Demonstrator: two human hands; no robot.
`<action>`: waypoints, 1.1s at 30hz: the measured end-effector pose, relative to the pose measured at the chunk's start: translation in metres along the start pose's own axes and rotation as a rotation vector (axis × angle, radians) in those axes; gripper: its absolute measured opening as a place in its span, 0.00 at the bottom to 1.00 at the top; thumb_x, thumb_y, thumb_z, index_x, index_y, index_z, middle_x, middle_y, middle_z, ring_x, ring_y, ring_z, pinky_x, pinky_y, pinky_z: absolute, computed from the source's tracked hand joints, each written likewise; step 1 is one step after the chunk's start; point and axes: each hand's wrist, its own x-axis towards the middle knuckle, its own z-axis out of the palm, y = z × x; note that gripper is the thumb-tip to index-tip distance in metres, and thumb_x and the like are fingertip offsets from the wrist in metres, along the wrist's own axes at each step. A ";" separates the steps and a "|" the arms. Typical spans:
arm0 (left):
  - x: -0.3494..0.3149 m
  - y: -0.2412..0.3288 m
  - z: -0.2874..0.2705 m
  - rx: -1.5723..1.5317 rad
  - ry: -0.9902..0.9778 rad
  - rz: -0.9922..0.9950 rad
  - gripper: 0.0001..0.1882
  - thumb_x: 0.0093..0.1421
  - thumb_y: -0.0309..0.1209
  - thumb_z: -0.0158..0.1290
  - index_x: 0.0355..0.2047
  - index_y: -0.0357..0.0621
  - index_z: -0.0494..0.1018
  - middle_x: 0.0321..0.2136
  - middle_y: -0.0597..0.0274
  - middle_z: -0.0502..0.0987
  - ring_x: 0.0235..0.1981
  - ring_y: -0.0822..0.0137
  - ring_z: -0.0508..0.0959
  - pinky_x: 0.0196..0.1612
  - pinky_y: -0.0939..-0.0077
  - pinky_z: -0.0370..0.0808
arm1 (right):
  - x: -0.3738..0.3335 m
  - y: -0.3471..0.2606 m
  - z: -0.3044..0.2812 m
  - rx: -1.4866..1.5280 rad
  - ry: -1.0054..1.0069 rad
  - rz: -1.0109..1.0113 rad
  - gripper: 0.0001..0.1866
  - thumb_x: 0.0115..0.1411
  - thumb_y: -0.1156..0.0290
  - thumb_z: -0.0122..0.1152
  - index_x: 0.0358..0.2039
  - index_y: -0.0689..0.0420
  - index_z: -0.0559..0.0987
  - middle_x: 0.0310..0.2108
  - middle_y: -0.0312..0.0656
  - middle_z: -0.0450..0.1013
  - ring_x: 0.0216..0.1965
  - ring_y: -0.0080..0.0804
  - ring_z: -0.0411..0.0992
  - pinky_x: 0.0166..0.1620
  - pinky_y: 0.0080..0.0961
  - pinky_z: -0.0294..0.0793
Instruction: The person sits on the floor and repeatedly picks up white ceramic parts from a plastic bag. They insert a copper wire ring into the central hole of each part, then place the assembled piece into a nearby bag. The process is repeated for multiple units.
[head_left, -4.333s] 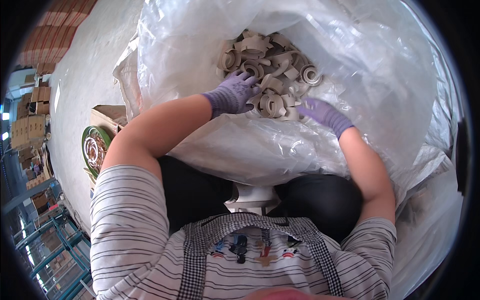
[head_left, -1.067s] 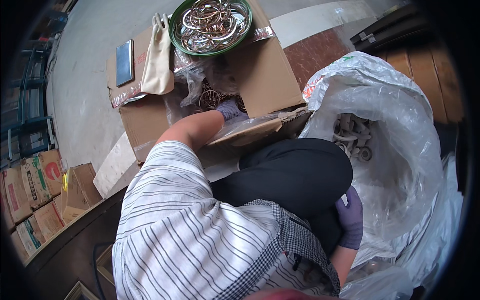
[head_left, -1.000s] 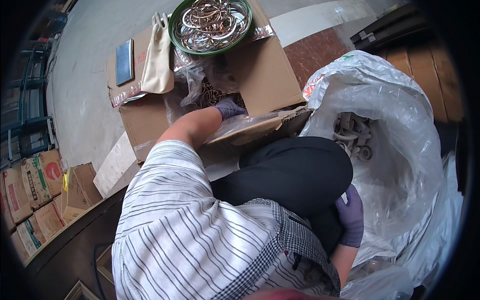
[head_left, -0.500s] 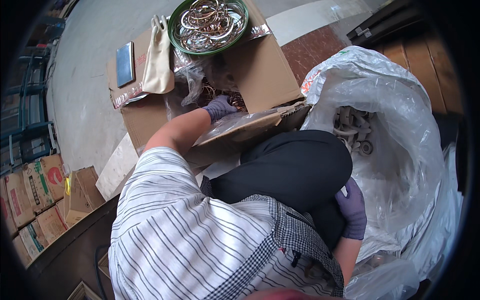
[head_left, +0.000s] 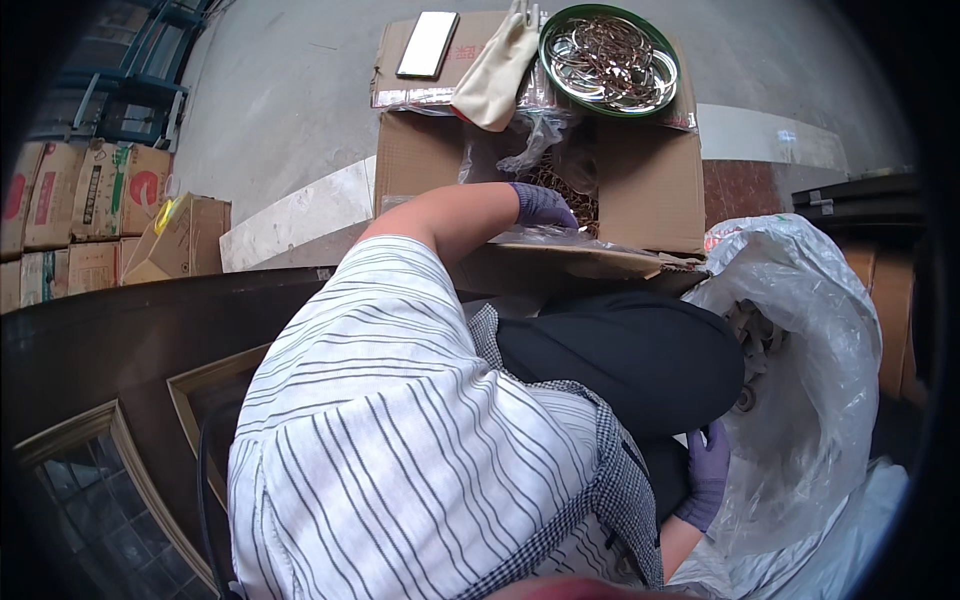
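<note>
My left hand, in a purple-grey knit glove, reaches over the near wall of an open cardboard box. Its fingertips are down among brownish metal rings and clear plastic, so their grip is hidden. Low beside my bent knee is my right hand, gloved alike, its fingers curled. Something small and pale shows by those fingers, too little to name. On the far flap stands a round green-rimmed tray heaped with shiny metal rings.
A cream glove and a phone lie on the box's far flap. To the right, a big white sack with a clear liner holds pale grey parts. Printed cartons are stacked at the left.
The view has turned, so the box and sack sit differently in the picture. My left hand stays in the box; my right hand remains by the knee.
</note>
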 end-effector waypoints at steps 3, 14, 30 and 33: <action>0.008 0.036 -0.017 -0.135 -0.143 -0.267 0.15 0.60 0.40 0.59 0.44 0.48 0.84 0.37 0.56 0.85 0.42 0.60 0.83 0.47 0.65 0.77 | 0.006 -0.002 -0.007 0.014 -0.073 0.012 0.27 0.68 0.60 0.61 0.61 0.65 0.73 0.56 0.51 0.76 0.58 0.41 0.74 0.61 0.36 0.70; -0.022 0.049 -0.044 -0.013 0.117 -0.753 0.18 0.51 0.39 0.67 0.38 0.40 0.82 0.32 0.55 0.83 0.36 0.63 0.82 0.43 0.62 0.76 | -0.019 -0.014 -0.008 0.047 0.073 0.048 0.30 0.65 0.58 0.61 0.64 0.58 0.73 0.56 0.50 0.76 0.54 0.40 0.75 0.59 0.36 0.72; -0.084 0.006 -0.014 -0.100 0.125 -0.811 0.30 0.50 0.39 0.69 0.53 0.41 0.80 0.38 0.56 0.85 0.41 0.64 0.83 0.48 0.72 0.78 | -0.008 0.002 -0.007 0.186 0.068 -0.069 0.30 0.63 0.56 0.64 0.63 0.56 0.74 0.54 0.50 0.76 0.54 0.40 0.75 0.59 0.36 0.73; -0.060 0.058 -0.030 -0.343 0.355 -0.708 0.35 0.50 0.37 0.67 0.60 0.42 0.75 0.44 0.51 0.84 0.45 0.62 0.83 0.51 0.70 0.78 | -0.020 0.007 -0.008 0.178 0.087 -0.021 0.30 0.63 0.57 0.65 0.63 0.56 0.75 0.54 0.50 0.76 0.54 0.39 0.76 0.59 0.35 0.73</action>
